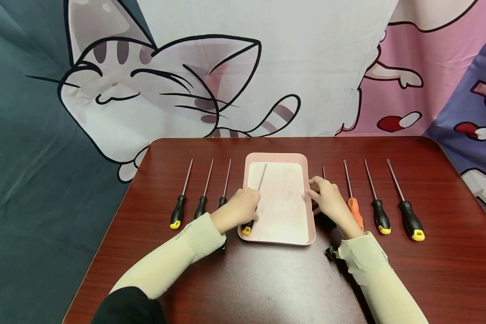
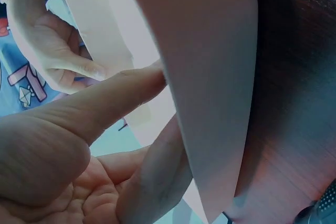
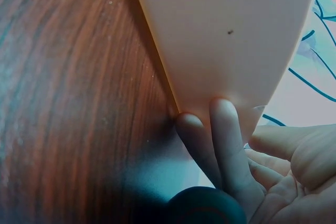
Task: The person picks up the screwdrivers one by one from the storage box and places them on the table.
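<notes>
In the head view my left hand (image 1: 242, 206) reaches over the left side of a pink tray (image 1: 281, 157) and holds a screwdriver (image 1: 247, 228) by its black and yellow handle. Its shaft points away along the tray's white floor. The left wrist view shows the thumb (image 2: 121, 90) and fingers passing behind the tray wall (image 2: 215, 61), which hides the screwdriver. At the tray's right side, my right hand (image 1: 330, 200) grips the edge. Two of its fingertips (image 3: 224, 109) press the outer wall, and the thumb (image 3: 273, 141) lies by the rim.
Left of the tray, three black-handled screwdrivers (image 1: 179, 211) lie in a row on the brown table (image 1: 275, 288). On the right lie an orange-handled screwdriver (image 1: 354, 209), two black and yellow ones (image 1: 411, 220), and another partly behind my right hand. A cat-print cloth (image 1: 308, 58) hangs beyond the table.
</notes>
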Demonstrator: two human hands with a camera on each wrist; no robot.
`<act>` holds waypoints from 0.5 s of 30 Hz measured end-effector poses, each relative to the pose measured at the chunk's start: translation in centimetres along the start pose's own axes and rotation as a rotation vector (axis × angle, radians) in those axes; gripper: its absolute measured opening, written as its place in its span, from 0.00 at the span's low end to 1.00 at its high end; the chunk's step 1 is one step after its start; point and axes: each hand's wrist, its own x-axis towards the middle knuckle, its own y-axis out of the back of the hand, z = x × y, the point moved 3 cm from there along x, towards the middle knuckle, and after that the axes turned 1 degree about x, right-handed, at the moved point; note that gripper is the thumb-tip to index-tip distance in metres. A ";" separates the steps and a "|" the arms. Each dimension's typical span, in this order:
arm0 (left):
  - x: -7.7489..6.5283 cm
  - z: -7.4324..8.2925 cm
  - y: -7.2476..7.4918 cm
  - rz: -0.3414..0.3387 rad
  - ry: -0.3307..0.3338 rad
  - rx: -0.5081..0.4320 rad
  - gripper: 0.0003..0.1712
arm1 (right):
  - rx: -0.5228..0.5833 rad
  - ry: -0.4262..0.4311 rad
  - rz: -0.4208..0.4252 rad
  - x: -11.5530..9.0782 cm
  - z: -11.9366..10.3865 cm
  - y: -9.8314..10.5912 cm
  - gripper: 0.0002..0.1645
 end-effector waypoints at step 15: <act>0.1 -0.4 -0.2 -0.023 0.019 -0.047 0.17 | -0.006 0.012 0.004 0.0 0.2 0.0 0.19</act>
